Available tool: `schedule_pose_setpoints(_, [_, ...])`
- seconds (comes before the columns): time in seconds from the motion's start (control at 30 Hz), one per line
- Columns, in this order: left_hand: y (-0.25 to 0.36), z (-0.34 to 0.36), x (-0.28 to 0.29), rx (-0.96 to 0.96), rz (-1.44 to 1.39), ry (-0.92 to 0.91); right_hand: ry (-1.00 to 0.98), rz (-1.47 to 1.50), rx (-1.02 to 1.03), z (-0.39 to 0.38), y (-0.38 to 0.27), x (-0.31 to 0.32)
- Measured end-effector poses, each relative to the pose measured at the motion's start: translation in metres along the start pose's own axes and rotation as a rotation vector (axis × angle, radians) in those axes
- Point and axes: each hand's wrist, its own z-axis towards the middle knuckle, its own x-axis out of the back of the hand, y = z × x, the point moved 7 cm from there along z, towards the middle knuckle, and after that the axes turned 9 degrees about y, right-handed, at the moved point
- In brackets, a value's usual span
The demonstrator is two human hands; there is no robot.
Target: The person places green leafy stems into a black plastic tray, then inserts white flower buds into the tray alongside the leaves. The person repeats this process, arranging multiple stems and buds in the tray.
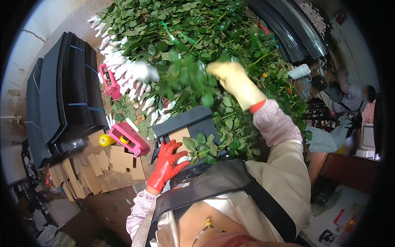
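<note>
My left hand [166, 164], in a red glove, rests with fingers spread on a board of tan cardboard [180, 136] and dark corrugated sheet [181, 117], against a white-wrapped bud [183, 159] with leafy stems [201, 144]. Higher up, my right hand [232, 82], in a pale yellow glove, is closed on leafy rose stems [189, 74]; these and a white wrapped head [144, 71] at their left are motion-blurred. Behind lies a big pile of roses [173, 16], white-wrapped heads toward the left.
Pink tape dispensers [110, 82] and a yellow tape roll [107, 140] sit left. Stacked dark sheets [66, 90] and cardboard pieces [98, 162] flank them. At right are curved dark sheets [288, 31], a white cylinder [299, 71] and another person [349, 96].
</note>
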Motion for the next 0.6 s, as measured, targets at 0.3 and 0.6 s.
schedule_pose_setpoints(0.3, [0.0,0.0,0.003,0.003,0.006,-0.046,-0.546,-0.223,-0.214,-0.004,0.03,-0.056])
schedule_pose_setpoints(0.6, [0.002,-0.001,0.002,0.021,-0.003,-0.06,-0.182,-0.316,-0.228,0.057,0.044,-0.076])
